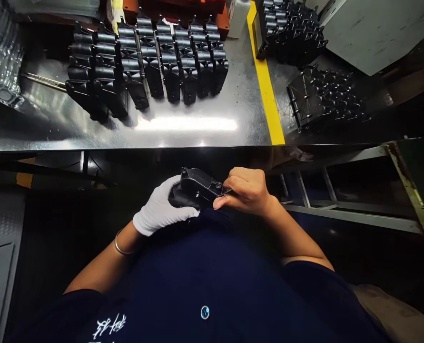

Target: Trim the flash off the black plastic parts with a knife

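A black moulded plastic part [201, 185] is held close to my body, just below the table edge. My left hand [165, 205], in a white glove, is wrapped round its left end, thumb along the near side. My bare right hand [245, 190] is closed in a pinch at the part's right end. Between its thumb and forefinger a thin dark edge or tip shows; I cannot make out whether it belongs to the part or is a separate tool. Small round bosses stand out on the part's near face.
Rows of similar black parts [169, 62] stand on the steel table [183, 136]. Beyond a yellow stripe [267, 95] are more stacked black parts [333, 95] and a pale board [376, 33]. Clear plastic bags [1, 47] lie at far left. A metal frame [358, 216] stands below, right.
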`<state>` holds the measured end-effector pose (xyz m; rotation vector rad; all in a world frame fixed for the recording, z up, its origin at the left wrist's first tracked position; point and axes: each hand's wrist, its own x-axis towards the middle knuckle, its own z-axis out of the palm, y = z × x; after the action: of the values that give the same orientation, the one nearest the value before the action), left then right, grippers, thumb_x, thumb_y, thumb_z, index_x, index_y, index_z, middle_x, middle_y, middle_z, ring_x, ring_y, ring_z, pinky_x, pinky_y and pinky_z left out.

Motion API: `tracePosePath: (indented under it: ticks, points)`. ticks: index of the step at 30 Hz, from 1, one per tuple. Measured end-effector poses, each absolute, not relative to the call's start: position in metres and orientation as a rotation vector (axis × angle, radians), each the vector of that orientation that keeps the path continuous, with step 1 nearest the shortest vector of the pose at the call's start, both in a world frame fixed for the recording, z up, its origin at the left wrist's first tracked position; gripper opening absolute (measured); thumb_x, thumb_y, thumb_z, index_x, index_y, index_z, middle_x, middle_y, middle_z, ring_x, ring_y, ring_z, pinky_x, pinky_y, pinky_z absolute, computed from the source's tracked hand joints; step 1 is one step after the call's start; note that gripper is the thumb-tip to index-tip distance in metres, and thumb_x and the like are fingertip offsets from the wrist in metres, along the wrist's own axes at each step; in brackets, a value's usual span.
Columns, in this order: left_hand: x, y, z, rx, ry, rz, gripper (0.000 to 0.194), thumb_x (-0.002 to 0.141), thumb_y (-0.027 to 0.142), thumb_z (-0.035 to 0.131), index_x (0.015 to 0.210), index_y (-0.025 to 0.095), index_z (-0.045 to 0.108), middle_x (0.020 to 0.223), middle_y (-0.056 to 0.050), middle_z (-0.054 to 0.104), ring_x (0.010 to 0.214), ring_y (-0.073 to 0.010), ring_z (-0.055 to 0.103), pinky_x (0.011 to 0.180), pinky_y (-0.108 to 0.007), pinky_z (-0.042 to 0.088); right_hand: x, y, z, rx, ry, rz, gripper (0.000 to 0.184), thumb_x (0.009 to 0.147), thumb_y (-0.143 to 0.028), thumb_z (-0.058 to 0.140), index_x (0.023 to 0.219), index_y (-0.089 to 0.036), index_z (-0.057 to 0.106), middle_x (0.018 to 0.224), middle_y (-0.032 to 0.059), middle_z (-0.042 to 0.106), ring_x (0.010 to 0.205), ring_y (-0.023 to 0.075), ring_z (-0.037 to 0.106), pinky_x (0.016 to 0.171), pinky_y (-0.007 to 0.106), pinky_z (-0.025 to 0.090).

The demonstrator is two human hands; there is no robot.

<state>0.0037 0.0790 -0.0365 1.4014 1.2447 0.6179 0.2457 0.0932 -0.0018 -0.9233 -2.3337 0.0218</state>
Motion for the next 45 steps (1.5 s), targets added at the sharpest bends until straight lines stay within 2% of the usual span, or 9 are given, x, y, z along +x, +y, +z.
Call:
tracePosePath:
  ticks: [7,10,13,17,30,35,39,42,45]
  points:
    - [0.006,0.079,-0.038,1.313,1.288,0.628,0.078,0.05,0.055,0.088,0.113,0.019,0.058,0.106,-0.008,0.07,0.101,-0.0308,0.066,0.093,-0.045,0.052,0.243,0.092,-0.001,-0.849,-2.345,-0.006,0.057,0.088,-0.058,0.059,0.05,-0.019,0.041,0.046,-0.0046,0.038,0.044,0.0075,0.033,0.046,0.027,0.02]
    - [0.009,0.076,-0.038,1.216,1.323,0.783,0.072,0.054,0.056,0.086,0.109,0.019,0.059,0.103,-0.007,0.07,0.098,-0.0282,0.067,0.091,-0.043,0.053,0.243,0.089,-0.007,-0.853,-2.236,0.201,0.048,0.093,-0.054,0.052,0.06,-0.019,0.054,0.05,-0.0028,0.047,0.046,0.0087,0.041,0.047,0.026,0.029]
    - [0.007,0.075,-0.037,1.332,1.334,0.917,0.058,0.062,0.05,0.085,0.106,0.019,0.063,0.104,-0.006,0.07,0.096,-0.0246,0.066,0.092,-0.039,0.053,0.244,0.083,-0.015,-1.014,-2.06,0.391,0.038,0.101,-0.038,0.04,0.078,-0.018,0.063,0.062,0.0015,0.06,0.054,0.0107,0.054,0.053,0.024,0.04]
    - [-0.005,0.077,-0.039,1.654,1.258,0.945,0.04,0.072,0.037,0.081,0.106,0.021,0.068,0.104,-0.006,0.071,0.094,-0.0226,0.066,0.09,-0.037,0.052,0.244,0.076,-0.022,-1.1,-2.037,0.433,0.026,0.097,-0.025,0.049,0.078,-0.017,0.063,0.065,0.0021,0.064,0.057,0.0103,0.057,0.054,0.023,0.042]
    - [-0.009,0.078,-0.019,1.873,0.945,0.861,0.02,0.079,0.026,0.07,0.099,0.025,0.073,0.095,-0.006,0.075,0.089,-0.0244,0.068,0.086,-0.04,0.053,0.246,0.083,-0.021,-1.176,-2.221,0.49,0.04,0.1,-0.036,0.045,0.069,-0.018,0.062,0.057,0.0,0.058,0.053,0.0093,0.052,0.054,0.023,0.036]
    - [-0.009,0.084,-0.016,1.991,0.786,0.996,0.024,0.079,0.017,0.066,0.099,0.027,0.074,0.091,-0.005,0.077,0.087,-0.0241,0.071,0.087,-0.043,0.053,0.251,0.08,-0.014,-0.983,-2.195,0.906,0.046,0.099,-0.047,0.043,0.068,-0.016,0.057,0.058,-0.0015,0.054,0.05,0.0072,0.047,0.05,0.021,0.035]
    - [-0.012,0.084,-0.018,1.934,0.854,0.838,0.016,0.079,0.029,0.067,0.092,0.026,0.075,0.094,-0.008,0.076,0.093,-0.0269,0.07,0.094,-0.046,0.051,0.253,0.077,-0.009,-0.857,-2.205,1.118,0.051,0.098,-0.043,0.048,0.054,-0.019,0.041,0.049,-0.006,0.037,0.044,0.0052,0.035,0.046,0.022,0.028]
    - [-0.014,0.083,-0.021,1.727,1.051,0.796,0.029,0.074,0.037,0.076,0.099,0.024,0.074,0.098,-0.008,0.074,0.092,-0.0265,0.068,0.092,-0.043,0.052,0.253,0.077,-0.008,-0.789,-2.125,1.005,0.048,0.099,-0.038,0.048,0.056,-0.019,0.044,0.05,-0.0053,0.04,0.045,0.0055,0.036,0.047,0.022,0.028]
    - [-0.016,0.088,-0.026,1.407,1.11,0.739,0.052,0.066,0.046,0.082,0.11,0.02,0.071,0.097,-0.007,0.072,0.087,-0.026,0.067,0.082,-0.039,0.055,0.248,0.08,-0.011,-0.843,-2.083,0.717,0.042,0.098,-0.046,0.049,0.068,-0.018,0.054,0.056,-0.0026,0.049,0.05,0.0076,0.043,0.05,0.023,0.032]
